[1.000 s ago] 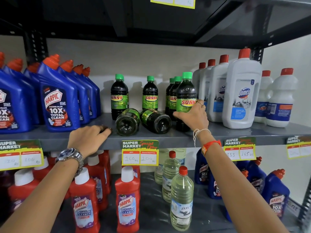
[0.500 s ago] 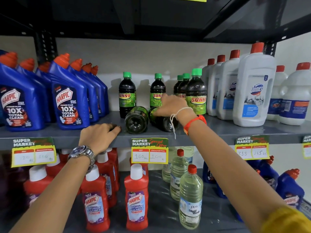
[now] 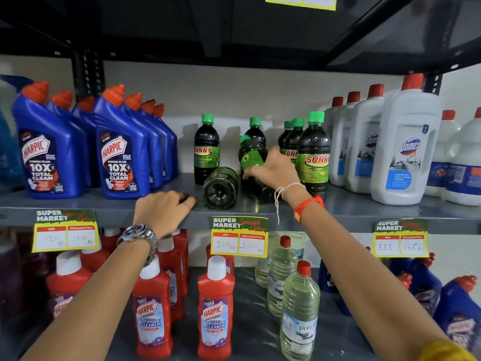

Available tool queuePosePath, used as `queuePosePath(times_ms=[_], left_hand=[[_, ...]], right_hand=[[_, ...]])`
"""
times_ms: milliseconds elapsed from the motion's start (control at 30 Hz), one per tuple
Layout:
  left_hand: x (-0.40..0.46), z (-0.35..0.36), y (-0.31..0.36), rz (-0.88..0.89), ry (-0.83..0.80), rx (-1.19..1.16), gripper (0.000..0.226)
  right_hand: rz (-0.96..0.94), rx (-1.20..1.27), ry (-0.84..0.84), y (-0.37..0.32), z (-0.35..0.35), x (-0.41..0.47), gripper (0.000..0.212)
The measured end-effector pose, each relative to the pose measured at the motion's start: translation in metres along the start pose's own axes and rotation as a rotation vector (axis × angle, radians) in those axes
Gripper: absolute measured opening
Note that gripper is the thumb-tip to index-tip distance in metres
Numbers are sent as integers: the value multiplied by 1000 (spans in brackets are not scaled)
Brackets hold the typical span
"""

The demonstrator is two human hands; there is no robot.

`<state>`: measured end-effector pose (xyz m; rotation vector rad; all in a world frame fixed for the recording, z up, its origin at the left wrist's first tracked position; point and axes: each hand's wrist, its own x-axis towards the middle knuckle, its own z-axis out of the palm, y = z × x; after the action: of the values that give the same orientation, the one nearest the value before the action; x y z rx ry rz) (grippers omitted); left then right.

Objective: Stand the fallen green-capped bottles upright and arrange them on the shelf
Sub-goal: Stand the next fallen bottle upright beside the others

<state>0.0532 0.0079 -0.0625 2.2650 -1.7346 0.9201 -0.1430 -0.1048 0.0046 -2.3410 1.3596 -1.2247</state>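
My right hand (image 3: 276, 171) grips a dark green-capped bottle (image 3: 251, 155), which is tilted up off the grey shelf (image 3: 364, 209) with its cap pointing up and back. A second dark bottle (image 3: 220, 187) lies on its side to the left, its base facing me. Several green-capped bottles stand upright: one at the back left (image 3: 207, 148), one behind the tilted bottle (image 3: 255, 128), and a row on the right (image 3: 313, 152). My left hand (image 3: 162, 211) rests flat on the shelf's front edge, holding nothing.
Blue toilet-cleaner bottles (image 3: 119, 149) stand at the left of the shelf, large white bottles (image 3: 406, 144) at the right. Price tags (image 3: 239, 237) hang on the shelf edge. The lower shelf holds red cleaner bottles (image 3: 214, 308) and clear bottles (image 3: 299, 308).
My right hand left the upright front bottle, moved left onto the right fallen bottle, gripped it and tipped it up. The left hand stayed on the shelf edge.
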Motion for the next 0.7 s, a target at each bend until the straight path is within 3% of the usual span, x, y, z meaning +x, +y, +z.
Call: queuePosePath(times_ms=[100, 233, 400, 500, 700], left_hand=[[0, 1, 1, -10, 15, -12, 43], [1, 0, 1, -16, 23, -46, 46], [2, 4, -1, -15, 51, -51, 62], [2, 4, -1, -8, 38, -26, 52], [1, 3, -1, 35, 30, 25, 55]], right_hand=[[-30, 273, 196, -1, 3, -2, 81], [-92, 411, 231, -2, 4, 0, 95], [-94, 419, 160, 7, 13, -8, 91], [-62, 399, 124, 10, 11, -9, 94], [-19, 104, 151, 4, 5, -20, 125]])
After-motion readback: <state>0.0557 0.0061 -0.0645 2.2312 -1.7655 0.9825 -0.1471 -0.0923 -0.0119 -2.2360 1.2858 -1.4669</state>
